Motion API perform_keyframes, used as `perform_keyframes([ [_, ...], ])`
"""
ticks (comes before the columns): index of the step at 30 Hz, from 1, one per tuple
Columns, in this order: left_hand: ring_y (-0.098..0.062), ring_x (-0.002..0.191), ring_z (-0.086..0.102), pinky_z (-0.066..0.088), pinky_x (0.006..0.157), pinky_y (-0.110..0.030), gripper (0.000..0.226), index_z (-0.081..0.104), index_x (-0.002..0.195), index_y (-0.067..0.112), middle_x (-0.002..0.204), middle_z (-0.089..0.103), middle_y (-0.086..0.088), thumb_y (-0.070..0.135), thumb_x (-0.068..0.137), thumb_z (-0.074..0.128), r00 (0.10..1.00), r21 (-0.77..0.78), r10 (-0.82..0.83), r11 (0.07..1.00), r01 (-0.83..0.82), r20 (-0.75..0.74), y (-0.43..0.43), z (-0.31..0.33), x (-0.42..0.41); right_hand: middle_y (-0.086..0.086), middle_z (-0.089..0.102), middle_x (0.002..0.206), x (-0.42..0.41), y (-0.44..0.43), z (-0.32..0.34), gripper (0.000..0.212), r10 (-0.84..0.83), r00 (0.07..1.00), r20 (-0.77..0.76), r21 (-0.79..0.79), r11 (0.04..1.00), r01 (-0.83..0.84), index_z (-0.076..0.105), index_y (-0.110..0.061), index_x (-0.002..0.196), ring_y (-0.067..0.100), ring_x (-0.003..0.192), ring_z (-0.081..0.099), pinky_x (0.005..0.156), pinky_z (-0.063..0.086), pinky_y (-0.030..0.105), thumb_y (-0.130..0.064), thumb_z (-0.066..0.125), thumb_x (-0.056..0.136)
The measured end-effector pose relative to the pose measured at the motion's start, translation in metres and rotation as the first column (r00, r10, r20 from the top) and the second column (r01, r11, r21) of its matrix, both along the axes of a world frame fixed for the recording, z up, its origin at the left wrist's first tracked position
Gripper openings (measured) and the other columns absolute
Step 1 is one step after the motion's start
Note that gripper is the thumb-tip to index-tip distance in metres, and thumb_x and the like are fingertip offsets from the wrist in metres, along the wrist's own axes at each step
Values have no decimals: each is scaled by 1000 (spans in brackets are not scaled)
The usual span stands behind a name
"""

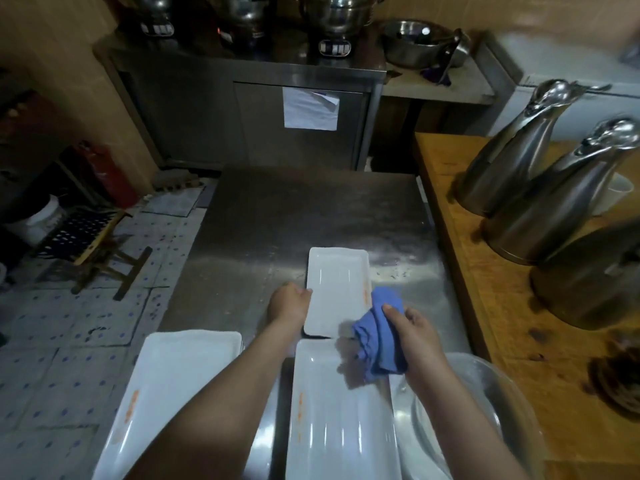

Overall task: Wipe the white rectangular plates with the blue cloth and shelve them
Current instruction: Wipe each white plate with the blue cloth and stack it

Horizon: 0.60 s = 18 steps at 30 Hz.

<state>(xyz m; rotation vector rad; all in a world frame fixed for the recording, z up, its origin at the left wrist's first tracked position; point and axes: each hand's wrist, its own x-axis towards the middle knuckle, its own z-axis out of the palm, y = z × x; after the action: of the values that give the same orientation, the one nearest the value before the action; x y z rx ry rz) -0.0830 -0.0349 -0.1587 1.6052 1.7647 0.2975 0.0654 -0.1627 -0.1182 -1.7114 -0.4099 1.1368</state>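
A white rectangular plate (334, 289) lies on the steel table (277, 216). My left hand (289, 303) grips its left edge. My right hand (415, 329) holds a bunched blue cloth (379, 336) at the plate's near right corner. Two more white plates lie closer to me: one (339, 417) under my right forearm and one (173, 382) at the near left, overhanging the table edge. Both have orange marks on their rims.
A wooden counter (485, 306) on the right carries three tall steel jugs (519, 150). A clear basin (485, 403) sits at the near right. A steel cabinet (242, 116) with pots stands behind. A wooden stool (100, 251) is on the tiled floor at left.
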Motion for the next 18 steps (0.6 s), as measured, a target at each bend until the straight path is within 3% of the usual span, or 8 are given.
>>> perform_keyframes([
  [4, -36, 99, 61, 43, 70, -32, 39, 61, 107, 1, 110, 65, -18, 35, 89, 56, 994, -39, -49, 998, 45, -93, 23, -19, 13, 18, 67, 81, 8, 13, -7, 21, -53, 998, -18, -27, 998, 53, 57, -4, 88, 28, 70, 63, 67, 50, 36, -25, 62, 88],
  [8, -35, 103, 60, 47, 79, -35, 40, 55, 112, 5, 115, 63, -16, 36, 87, 61, 982, -71, -63, 996, 51, -180, 32, -35, 16, 10, 65, 70, 12, 23, -15, 20, -82, 997, -3, -56, 995, 82, 56, -6, 83, 20, 59, 62, 52, 49, 26, -23, 63, 88],
  [11, -34, 105, 59, 45, 79, -32, 33, 56, 112, 4, 116, 62, -16, 29, 90, 58, 972, -70, -147, 988, 136, -185, 40, -38, 18, 9, 66, 71, 13, 30, -17, 19, -99, 995, -5, -74, 992, 98, 57, -7, 81, 20, 61, 63, 54, 49, 26, -24, 62, 89],
  [15, -38, 99, 57, 44, 75, -37, 21, 51, 101, 0, 107, 61, -22, 20, 95, 47, 996, -53, -89, 995, 89, -8, 43, -32, 20, 9, 67, 74, 12, 33, -17, 17, -147, 989, -25, -89, 986, 144, 59, -9, 81, 23, 65, 63, 56, 48, 28, -24, 62, 89],
  [18, -34, 74, 49, 30, 58, -35, 15, 35, 86, 10, 78, 50, -14, 19, 97, 39, 986, -52, -2, 999, 11, 169, 41, -28, 23, 7, 65, 70, 14, 35, -15, 18, -176, 984, -10, -102, 979, 174, 57, -11, 78, 20, 61, 61, 50, 46, 24, -25, 62, 89],
])
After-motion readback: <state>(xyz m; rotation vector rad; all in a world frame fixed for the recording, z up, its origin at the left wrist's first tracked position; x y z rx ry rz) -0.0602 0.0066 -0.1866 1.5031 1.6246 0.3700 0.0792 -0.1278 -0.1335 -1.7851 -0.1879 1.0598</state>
